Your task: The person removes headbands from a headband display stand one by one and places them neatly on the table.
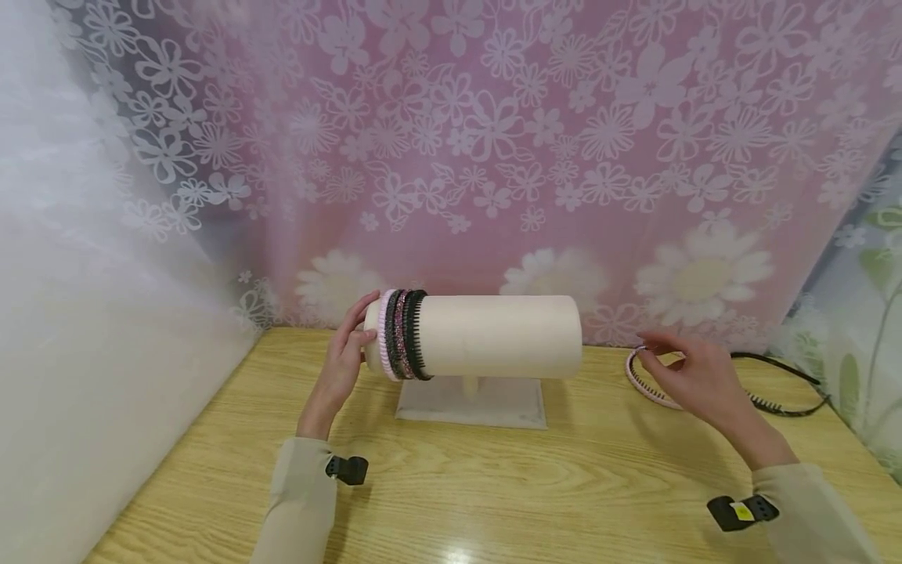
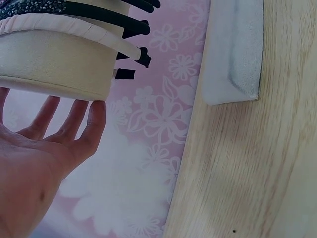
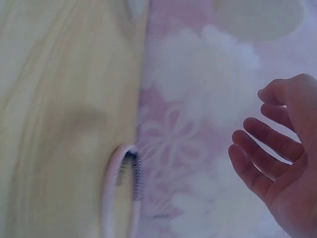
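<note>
Fingers of the left hand [image 1: 341,356] spread against the roll [image 1: 500,337]. Right hand [image 1: 698,381] fingers curve, apart, near a headband [image 3: 108,203].

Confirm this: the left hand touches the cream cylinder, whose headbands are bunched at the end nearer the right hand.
No: the headbands on the cream cylinder are bunched at the end nearer the left hand, which does touch it; the head view shows this.
</note>
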`<state>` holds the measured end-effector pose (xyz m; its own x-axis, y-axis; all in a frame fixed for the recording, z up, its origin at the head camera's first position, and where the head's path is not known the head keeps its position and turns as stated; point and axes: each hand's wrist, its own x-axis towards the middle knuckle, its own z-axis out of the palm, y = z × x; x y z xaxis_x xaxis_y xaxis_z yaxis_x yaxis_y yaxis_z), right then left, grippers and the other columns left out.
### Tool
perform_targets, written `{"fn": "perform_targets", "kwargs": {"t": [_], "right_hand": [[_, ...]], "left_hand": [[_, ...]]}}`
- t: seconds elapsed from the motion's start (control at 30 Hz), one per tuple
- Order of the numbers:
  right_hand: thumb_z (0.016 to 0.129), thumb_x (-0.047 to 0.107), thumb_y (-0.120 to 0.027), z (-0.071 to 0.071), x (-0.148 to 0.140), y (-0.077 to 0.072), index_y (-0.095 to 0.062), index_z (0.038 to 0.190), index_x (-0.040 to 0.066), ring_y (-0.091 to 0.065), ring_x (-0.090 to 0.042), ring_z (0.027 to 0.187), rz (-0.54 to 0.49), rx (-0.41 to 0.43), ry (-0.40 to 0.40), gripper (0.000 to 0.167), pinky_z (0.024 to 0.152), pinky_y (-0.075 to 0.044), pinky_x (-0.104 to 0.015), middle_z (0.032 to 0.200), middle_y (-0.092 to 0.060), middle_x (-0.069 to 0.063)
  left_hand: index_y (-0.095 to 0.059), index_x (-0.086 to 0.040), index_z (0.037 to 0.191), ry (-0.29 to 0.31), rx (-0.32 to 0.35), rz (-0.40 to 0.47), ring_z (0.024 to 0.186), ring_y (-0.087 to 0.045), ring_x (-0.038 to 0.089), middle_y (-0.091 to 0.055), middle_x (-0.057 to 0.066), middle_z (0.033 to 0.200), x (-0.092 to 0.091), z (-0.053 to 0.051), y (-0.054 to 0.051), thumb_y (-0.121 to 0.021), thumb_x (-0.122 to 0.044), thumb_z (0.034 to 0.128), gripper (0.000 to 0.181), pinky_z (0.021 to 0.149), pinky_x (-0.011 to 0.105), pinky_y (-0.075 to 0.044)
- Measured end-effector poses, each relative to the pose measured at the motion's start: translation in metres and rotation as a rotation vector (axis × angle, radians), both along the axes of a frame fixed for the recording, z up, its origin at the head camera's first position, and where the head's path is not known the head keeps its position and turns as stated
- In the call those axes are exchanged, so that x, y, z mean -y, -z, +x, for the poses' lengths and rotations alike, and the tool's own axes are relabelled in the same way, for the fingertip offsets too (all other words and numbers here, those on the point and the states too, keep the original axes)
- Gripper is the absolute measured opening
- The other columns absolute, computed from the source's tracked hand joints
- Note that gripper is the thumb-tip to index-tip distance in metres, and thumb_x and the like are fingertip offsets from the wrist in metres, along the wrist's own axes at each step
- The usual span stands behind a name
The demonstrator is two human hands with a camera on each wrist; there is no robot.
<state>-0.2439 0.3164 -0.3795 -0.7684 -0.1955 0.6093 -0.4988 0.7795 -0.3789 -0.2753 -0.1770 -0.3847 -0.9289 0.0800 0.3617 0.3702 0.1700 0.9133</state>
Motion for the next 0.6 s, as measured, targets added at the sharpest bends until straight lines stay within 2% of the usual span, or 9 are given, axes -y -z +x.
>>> {"fn": "perform_targets", "kwargs": {"t": [0.13,0.33,0.5,0.6], "right_hand": [[0.091,0.007,-0.075,0.006,0.018,-0.014,-0.073,0.122,0.008,-0.052,0.022,0.09,-0.044,-0.021,-0.07,0.031,0.067,-0.048,-0.006,0.104,-0.076,-0.015],[0.087,0.001,-0.078,0.014,0.047,-0.029,-0.073,0.123,0.009,-0.06,0.015,0.093,-0.099,-0.052,-0.178,0.038,0.073,-0.051,-0.009,0.106,-0.076,-0.014],[0.081,-0.007,-0.08,0.015,0.073,-0.043,-0.074,0.124,0.009,-0.063,0.008,0.099,-0.115,-0.14,-0.274,0.047,0.078,-0.051,-0.009,0.11,-0.074,-0.009],[0.078,-0.004,-0.082,0.011,0.092,-0.052,-0.073,0.123,0.006,-0.065,-0.006,0.105,-0.093,-0.226,-0.303,0.047,0.088,-0.048,-0.009,0.116,-0.072,-0.01]], "left_hand": [[-0.044,-0.039,0.154,-0.008,0.005,-0.006,0.124,-0.055,0.028,-0.047,0.009,0.153,0.0,0.0,0.0,-0.042,-0.022,0.1015,0.055,0.084,0.036,-0.053],[-0.044,-0.04,0.154,-0.006,0.001,-0.014,0.122,-0.056,0.028,-0.047,0.008,0.153,0.0,-0.001,0.001,-0.041,-0.022,0.1021,0.055,0.082,0.038,-0.053],[-0.044,-0.04,0.154,-0.006,0.003,-0.012,0.122,-0.056,0.028,-0.046,0.008,0.153,0.0,-0.002,0.001,-0.04,-0.021,0.1015,0.056,0.083,0.039,-0.052],[-0.044,-0.04,0.154,-0.012,0.004,-0.014,0.123,-0.055,0.029,-0.046,0.008,0.153,0.001,-0.002,0.001,-0.04,-0.021,0.1008,0.056,0.084,0.041,-0.051]]}}
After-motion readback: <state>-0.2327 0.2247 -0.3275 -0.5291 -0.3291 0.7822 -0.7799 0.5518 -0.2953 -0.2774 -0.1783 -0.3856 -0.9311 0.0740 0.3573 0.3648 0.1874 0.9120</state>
